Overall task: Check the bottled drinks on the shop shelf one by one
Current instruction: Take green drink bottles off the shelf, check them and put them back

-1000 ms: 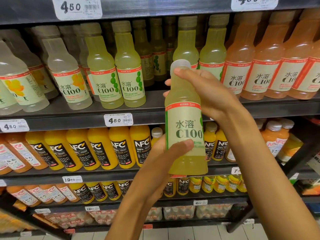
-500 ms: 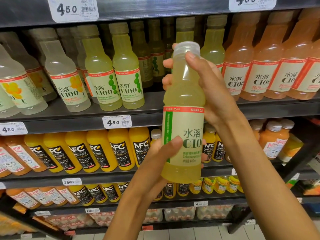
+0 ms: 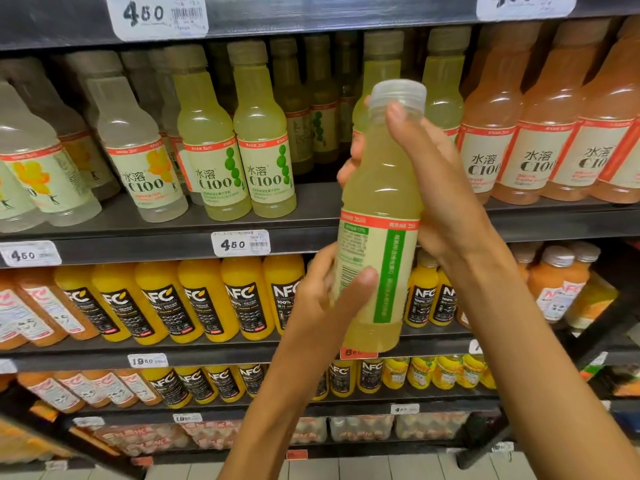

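A pale green C100 bottle (image 3: 381,209) with a clear cap is held upright in front of the shelf. My right hand (image 3: 436,188) grips its neck and shoulder from the right, the forefinger up by the cap. My left hand (image 3: 329,299) holds the lower label from the left, thumb pressed across the print. The label's back faces me, with small print, a barcode and a green stripe. Behind the bottle, a gap shows in the row of green C100 bottles (image 3: 239,168) on the upper shelf (image 3: 138,237).
The upper shelf also carries clear yellow-flower C100 bottles (image 3: 138,168) at left and orange C100 bottles (image 3: 519,150) at right. Below stand NFC orange juice bottles (image 3: 201,299), then smaller bottles (image 3: 433,372) lower down. Price tags reading 4.50 (image 3: 240,242) sit on the shelf edges.
The bottle has been turned about its axis, so the C100 front has swung away and the back label faces me. It also rose slightly and moved closer to the camera.
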